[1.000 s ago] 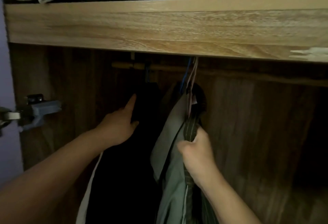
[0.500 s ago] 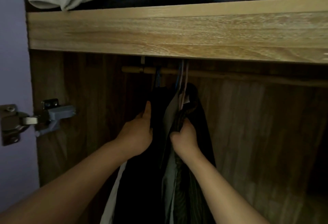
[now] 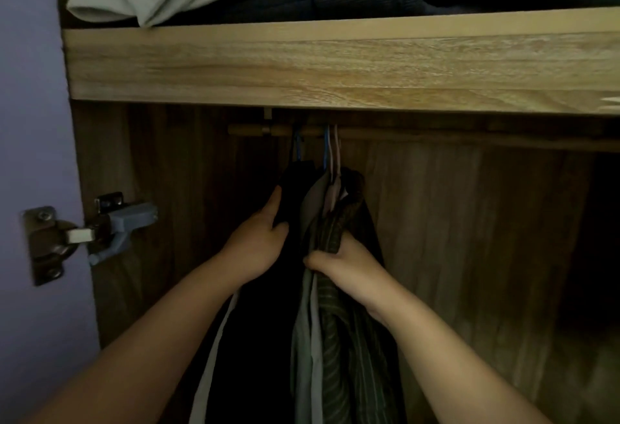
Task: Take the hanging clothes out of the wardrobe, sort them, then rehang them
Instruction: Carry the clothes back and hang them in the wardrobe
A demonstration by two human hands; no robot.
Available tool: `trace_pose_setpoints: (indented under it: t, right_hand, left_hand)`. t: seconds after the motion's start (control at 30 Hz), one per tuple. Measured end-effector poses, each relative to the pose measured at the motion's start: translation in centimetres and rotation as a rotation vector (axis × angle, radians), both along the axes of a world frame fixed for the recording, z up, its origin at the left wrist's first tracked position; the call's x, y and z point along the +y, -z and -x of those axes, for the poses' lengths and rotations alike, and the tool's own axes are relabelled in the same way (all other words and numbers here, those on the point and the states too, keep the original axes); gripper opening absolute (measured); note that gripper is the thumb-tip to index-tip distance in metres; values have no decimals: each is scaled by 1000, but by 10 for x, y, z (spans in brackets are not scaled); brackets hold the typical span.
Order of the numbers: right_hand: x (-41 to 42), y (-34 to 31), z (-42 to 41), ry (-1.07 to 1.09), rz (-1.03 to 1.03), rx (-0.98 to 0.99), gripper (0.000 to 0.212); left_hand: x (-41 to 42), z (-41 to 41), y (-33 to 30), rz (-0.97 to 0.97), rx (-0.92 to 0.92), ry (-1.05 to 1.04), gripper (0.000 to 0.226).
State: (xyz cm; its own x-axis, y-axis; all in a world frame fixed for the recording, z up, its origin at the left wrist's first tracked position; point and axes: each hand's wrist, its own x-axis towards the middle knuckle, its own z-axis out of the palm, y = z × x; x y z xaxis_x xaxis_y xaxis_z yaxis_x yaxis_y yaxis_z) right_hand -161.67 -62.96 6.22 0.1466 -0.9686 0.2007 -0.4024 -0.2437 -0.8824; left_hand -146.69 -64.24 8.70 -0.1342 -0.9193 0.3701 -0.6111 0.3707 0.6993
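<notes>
Step in hand: clothes being gathered on the wooden rail [image 3: 385,133]. Dark black garment [image 3: 288,188] is clasped by left hand [image 3: 258,242]; green striped shirt [image 3: 339,225] is bunched tight in right hand [image 3: 345,262]. Next, probably: hangers to be lifted off rail.

No text, label, brand, number or sign can be read anywhere in this dim view of the wardrobe.
</notes>
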Motion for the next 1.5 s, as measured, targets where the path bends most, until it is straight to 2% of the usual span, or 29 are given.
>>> trace_pose_setpoints:
  t: [0.13, 0.3, 0.43, 0.53, 0.63, 0.83, 1.07, 1.27, 1.5]
  right_hand:
    - [32, 17, 3, 27, 65, -19, 59]
    - [71, 34, 14, 0, -6, 129, 83]
    - [93, 41, 30, 40, -113, 371, 71]
    - [112, 42, 39, 40, -182, 625, 68]
    - [136, 42, 42, -16, -246, 739, 67]
    - [187, 53, 49, -94, -204, 866, 63]
    - [251, 78, 34, -296, -169, 924, 57]
    - [306, 94, -13, -459, -109, 987, 55]
    - [367, 103, -94, -742, -30, 980, 38]
  left_hand:
    - [4, -9, 2, 13, 23, 32, 60]
    - [21, -9, 10, 53, -133, -40, 67]
    - [47, -9, 25, 74, -241, -50, 73]
    - [73, -12, 38, 56, -300, -45, 67]
    - [106, -14, 55, 11, -392, -61, 63]
    - [180, -14, 86, -143, -391, -124, 58]
    - [279, -23, 131, -278, -576, -329, 48]
    - [369, -57, 151, -454, -644, -423, 48]
    - [479, -109, 156, -568, -642, -587, 48]
